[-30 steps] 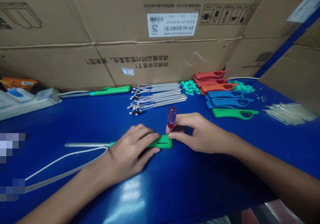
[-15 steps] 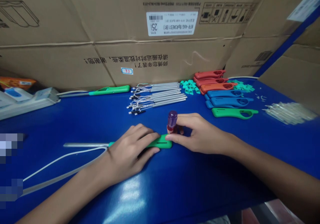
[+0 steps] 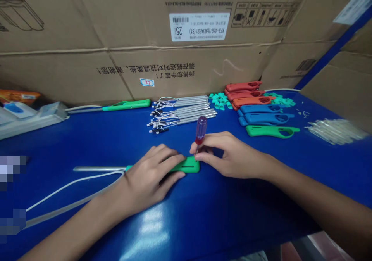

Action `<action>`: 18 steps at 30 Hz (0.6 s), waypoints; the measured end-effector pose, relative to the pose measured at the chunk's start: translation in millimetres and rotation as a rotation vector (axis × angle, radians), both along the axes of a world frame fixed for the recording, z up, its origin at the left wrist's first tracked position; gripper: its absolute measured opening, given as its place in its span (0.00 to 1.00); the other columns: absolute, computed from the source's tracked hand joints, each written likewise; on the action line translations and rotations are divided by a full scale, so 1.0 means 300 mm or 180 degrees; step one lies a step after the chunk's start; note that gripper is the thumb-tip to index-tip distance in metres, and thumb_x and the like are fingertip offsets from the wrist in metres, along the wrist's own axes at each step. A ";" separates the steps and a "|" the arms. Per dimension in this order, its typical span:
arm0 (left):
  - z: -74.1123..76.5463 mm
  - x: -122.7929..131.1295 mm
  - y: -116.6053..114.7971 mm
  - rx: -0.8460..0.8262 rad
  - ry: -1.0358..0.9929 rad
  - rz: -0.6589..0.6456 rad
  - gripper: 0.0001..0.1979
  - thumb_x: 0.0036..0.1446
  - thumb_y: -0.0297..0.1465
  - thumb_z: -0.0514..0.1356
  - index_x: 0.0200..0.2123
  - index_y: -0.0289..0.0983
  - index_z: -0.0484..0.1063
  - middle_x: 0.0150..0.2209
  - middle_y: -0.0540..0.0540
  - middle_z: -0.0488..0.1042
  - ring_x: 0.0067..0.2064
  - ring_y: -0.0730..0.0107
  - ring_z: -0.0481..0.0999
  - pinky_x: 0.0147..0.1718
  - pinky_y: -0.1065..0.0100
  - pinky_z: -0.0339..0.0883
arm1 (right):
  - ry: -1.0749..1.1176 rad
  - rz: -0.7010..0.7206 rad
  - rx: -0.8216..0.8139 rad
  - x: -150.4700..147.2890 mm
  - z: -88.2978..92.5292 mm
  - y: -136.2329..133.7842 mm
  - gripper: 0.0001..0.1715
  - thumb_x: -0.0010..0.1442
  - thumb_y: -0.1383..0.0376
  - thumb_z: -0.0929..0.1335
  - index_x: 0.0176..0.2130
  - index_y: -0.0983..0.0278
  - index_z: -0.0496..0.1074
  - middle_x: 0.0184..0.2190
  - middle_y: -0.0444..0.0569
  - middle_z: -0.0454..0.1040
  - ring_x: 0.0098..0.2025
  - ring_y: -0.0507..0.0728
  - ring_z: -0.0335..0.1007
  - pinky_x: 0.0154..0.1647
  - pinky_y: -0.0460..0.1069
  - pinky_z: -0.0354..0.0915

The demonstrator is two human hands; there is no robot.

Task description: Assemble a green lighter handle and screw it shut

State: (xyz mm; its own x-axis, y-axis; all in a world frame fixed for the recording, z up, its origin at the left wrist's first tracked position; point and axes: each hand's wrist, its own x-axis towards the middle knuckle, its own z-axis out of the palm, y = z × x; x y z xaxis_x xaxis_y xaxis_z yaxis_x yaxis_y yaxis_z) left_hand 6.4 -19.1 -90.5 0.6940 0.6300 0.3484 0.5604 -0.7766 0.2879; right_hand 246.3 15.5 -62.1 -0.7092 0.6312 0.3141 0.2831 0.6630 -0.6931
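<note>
On the blue table, my left hand is closed around a green long-nosed lighter, pressing it flat. Its metal tube points left, and its right end sticks out past my fingers. My right hand pinches a screwdriver with a purple and red handle, low down by the shaft. The screwdriver stands almost upright over the lighter's right end, its tip hidden behind my thumb and fingers.
Metal lighter tubes with wires lie behind my hands. Beyond them are teal caps and red, orange, blue and green lighter shells. Clear plastic parts lie right. A power strip and another green lighter stand back left, before cardboard.
The screwdriver handle has risen, baring some of its shaft, and my right fingers now sit lower on it. My left hand and the lighter stay in place.
</note>
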 end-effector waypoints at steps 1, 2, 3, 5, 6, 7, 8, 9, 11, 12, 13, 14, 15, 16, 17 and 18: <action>0.000 0.000 0.000 0.0003 -0.0002 0.0001 0.12 0.65 0.29 0.58 0.51 0.35 0.70 0.44 0.41 0.75 0.43 0.61 0.71 0.42 0.59 0.67 | -0.0018 0.0028 0.0023 0.001 0.004 -0.001 0.06 0.64 0.74 0.67 0.40 0.68 0.74 0.36 0.46 0.77 0.37 0.49 0.72 0.40 0.43 0.65; 0.001 0.000 -0.001 -0.0001 -0.0003 0.0006 0.12 0.65 0.29 0.58 0.51 0.35 0.69 0.44 0.41 0.75 0.43 0.61 0.71 0.42 0.59 0.67 | -0.0035 0.0059 0.0052 0.002 0.007 -0.001 0.07 0.64 0.75 0.66 0.39 0.68 0.74 0.37 0.46 0.77 0.38 0.49 0.72 0.42 0.43 0.65; 0.002 0.001 -0.001 -0.0012 0.0000 0.0011 0.12 0.65 0.29 0.58 0.51 0.35 0.70 0.44 0.42 0.75 0.43 0.61 0.71 0.42 0.59 0.67 | -0.0054 0.0087 0.0081 0.003 0.011 -0.001 0.07 0.65 0.75 0.66 0.39 0.68 0.74 0.38 0.47 0.77 0.40 0.50 0.73 0.43 0.43 0.65; 0.003 0.002 -0.001 -0.0028 0.0007 0.0024 0.11 0.65 0.30 0.58 0.50 0.35 0.70 0.44 0.42 0.75 0.43 0.61 0.71 0.42 0.59 0.66 | -0.0075 0.0129 0.0131 0.004 0.016 -0.002 0.08 0.65 0.75 0.65 0.39 0.68 0.75 0.38 0.47 0.77 0.41 0.50 0.73 0.44 0.43 0.65; 0.004 0.002 -0.001 -0.0034 0.0012 0.0027 0.11 0.65 0.30 0.58 0.50 0.35 0.70 0.44 0.42 0.75 0.43 0.61 0.71 0.42 0.59 0.66 | -0.0082 0.0138 0.0148 0.005 0.018 -0.002 0.08 0.65 0.75 0.65 0.38 0.68 0.75 0.38 0.47 0.77 0.40 0.50 0.73 0.44 0.43 0.65; 0.004 0.002 -0.001 -0.0033 0.0017 0.0027 0.11 0.65 0.30 0.58 0.50 0.35 0.70 0.44 0.42 0.75 0.43 0.61 0.71 0.42 0.59 0.66 | -0.0089 0.0137 0.0155 0.005 0.019 -0.002 0.08 0.65 0.75 0.65 0.38 0.68 0.75 0.37 0.47 0.77 0.40 0.50 0.73 0.44 0.43 0.65; 0.003 0.002 0.000 -0.0030 0.0023 0.0030 0.12 0.65 0.30 0.58 0.51 0.35 0.70 0.44 0.42 0.75 0.43 0.61 0.71 0.42 0.59 0.66 | -0.0092 0.0126 0.0159 0.004 0.020 -0.002 0.08 0.65 0.75 0.65 0.38 0.68 0.75 0.37 0.47 0.77 0.40 0.50 0.73 0.43 0.43 0.65; 0.002 0.002 0.001 -0.0027 0.0027 0.0033 0.12 0.65 0.30 0.58 0.51 0.35 0.69 0.44 0.42 0.75 0.43 0.61 0.71 0.42 0.59 0.66 | -0.0091 0.0111 0.0162 0.004 0.019 -0.002 0.08 0.65 0.75 0.66 0.38 0.68 0.75 0.37 0.47 0.77 0.39 0.50 0.73 0.43 0.43 0.65; 0.001 0.003 0.004 -0.0027 0.0023 0.0031 0.12 0.65 0.30 0.58 0.51 0.35 0.69 0.44 0.42 0.74 0.43 0.61 0.71 0.42 0.59 0.66 | -0.0080 0.0073 0.0162 0.003 0.015 -0.001 0.07 0.65 0.74 0.67 0.38 0.68 0.75 0.36 0.47 0.77 0.38 0.50 0.72 0.41 0.43 0.65; 0.000 0.003 0.005 -0.0030 0.0019 0.0027 0.12 0.65 0.30 0.58 0.51 0.35 0.69 0.44 0.42 0.74 0.43 0.61 0.71 0.42 0.59 0.67 | -0.0070 0.0049 0.0158 0.003 0.011 -0.001 0.05 0.64 0.73 0.67 0.37 0.68 0.75 0.36 0.47 0.77 0.37 0.50 0.72 0.40 0.43 0.65; 0.001 0.004 0.006 -0.0035 0.0017 0.0022 0.12 0.65 0.30 0.58 0.51 0.35 0.69 0.44 0.41 0.74 0.43 0.61 0.71 0.42 0.59 0.67 | -0.0060 0.0023 0.0146 0.003 0.008 0.000 0.04 0.64 0.72 0.68 0.37 0.68 0.75 0.35 0.47 0.77 0.36 0.50 0.71 0.40 0.43 0.65; 0.001 0.004 0.006 -0.0040 0.0017 0.0021 0.12 0.65 0.30 0.57 0.51 0.35 0.70 0.44 0.41 0.74 0.43 0.61 0.71 0.42 0.59 0.67 | -0.0053 -0.0005 0.0126 0.002 0.004 0.000 0.02 0.64 0.71 0.69 0.36 0.68 0.74 0.35 0.46 0.77 0.35 0.50 0.71 0.38 0.43 0.64; 0.002 0.005 0.006 -0.0050 0.0025 0.0023 0.12 0.65 0.30 0.57 0.51 0.35 0.70 0.44 0.41 0.75 0.43 0.61 0.71 0.42 0.59 0.67 | -0.0042 -0.0032 0.0103 0.002 0.000 0.001 0.02 0.63 0.70 0.70 0.36 0.68 0.74 0.34 0.46 0.76 0.34 0.50 0.70 0.37 0.44 0.64; 0.004 0.005 0.006 -0.0055 0.0028 0.0025 0.12 0.65 0.30 0.57 0.51 0.35 0.70 0.44 0.41 0.75 0.43 0.61 0.71 0.42 0.59 0.67 | -0.0030 -0.0052 0.0080 0.001 -0.004 0.001 0.03 0.63 0.69 0.70 0.35 0.67 0.74 0.33 0.45 0.76 0.33 0.50 0.70 0.36 0.44 0.64; 0.005 0.006 0.005 -0.0061 0.0034 0.0029 0.12 0.65 0.30 0.57 0.51 0.35 0.70 0.44 0.41 0.75 0.43 0.61 0.71 0.42 0.59 0.67 | -0.0011 -0.0065 0.0060 0.000 -0.006 0.002 0.03 0.63 0.69 0.71 0.35 0.67 0.73 0.32 0.45 0.75 0.33 0.49 0.69 0.36 0.44 0.64; 0.007 0.007 0.004 -0.0066 0.0038 0.0036 0.12 0.65 0.30 0.57 0.51 0.35 0.70 0.44 0.41 0.75 0.43 0.61 0.71 0.42 0.59 0.68 | 0.0004 -0.0072 0.0037 -0.001 -0.008 0.002 0.04 0.63 0.68 0.71 0.34 0.67 0.73 0.32 0.44 0.75 0.32 0.49 0.68 0.35 0.44 0.63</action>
